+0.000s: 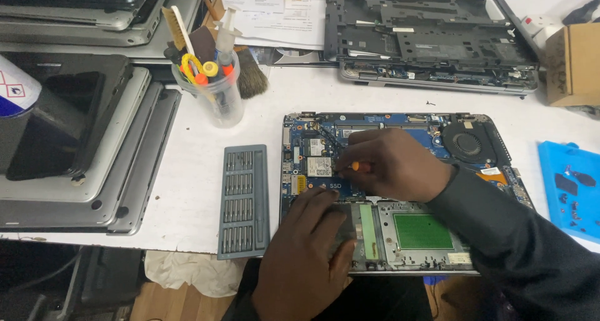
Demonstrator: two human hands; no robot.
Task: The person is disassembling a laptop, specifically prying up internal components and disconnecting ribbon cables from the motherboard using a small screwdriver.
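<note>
Blue circuit board filled the upper half of the opened laptop (400, 190), which lay base-up near the front edge of the white table (187, 171), its cooling fan (465, 145) at the far right corner and a green panel (424, 231) set in the metal frame nearer the person. The right hand (390, 168) was closed around a small screwdriver (355, 166), only its orange collar showing, the tip pointing left toward the small white-labelled cards (319, 165) on the board. The left hand (309, 252) lay flat and relaxed on the near edge of the chassis, grasping nothing, pressing the machine down. Judging from that pose, the work called for keeping the driver upright and seated squarely in the screw head, turning with light fingertip pressure while the flat hand stopped the chassis from sliding; a slip there could scratch the board or the thin black cable crossing it.

Just left of the laptop lay a grey bit case (244, 199), open, rows of bits showing. Further back stood a clear cup (222, 99) of brushes and tools. Stacked laptops (81, 140) occupied the left side, another stripped laptop shell (431, 36) sat at the back, and a blue parts mat (572, 186) with small bits on it lay at the right.
</note>
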